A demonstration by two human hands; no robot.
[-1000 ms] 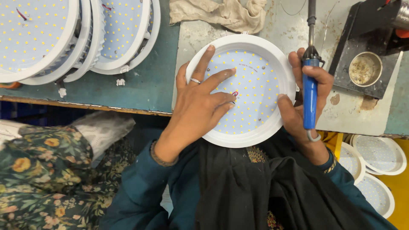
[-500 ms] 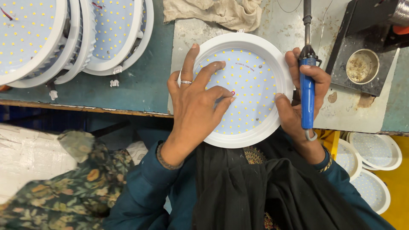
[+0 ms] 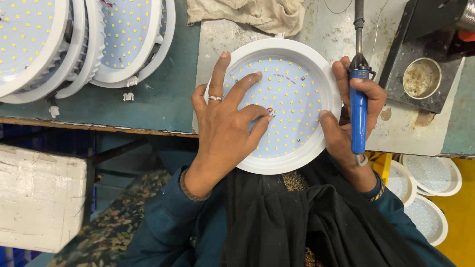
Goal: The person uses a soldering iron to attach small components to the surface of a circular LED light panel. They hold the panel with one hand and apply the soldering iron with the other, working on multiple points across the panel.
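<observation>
A round white light panel dotted with small yellow diodes lies at the near edge of the workbench. My left hand rests flat on its left half, a ring on one finger, the fingertips pinching small wires near the panel's middle. My right hand grips a blue-handled soldering iron upright against the panel's right rim, its metal tip pointing away from me; the thumb presses on the rim.
Several similar round panels lean stacked at the far left. A crumpled beige cloth lies behind the panel. A black stand with a small metal cup sits at the right. More panels lie below at the right; a white block is at lower left.
My left hand's fingers have curled inward to pinch at the panel's middle. The right hand with the iron has stayed at the rim. My view has shifted slightly.
</observation>
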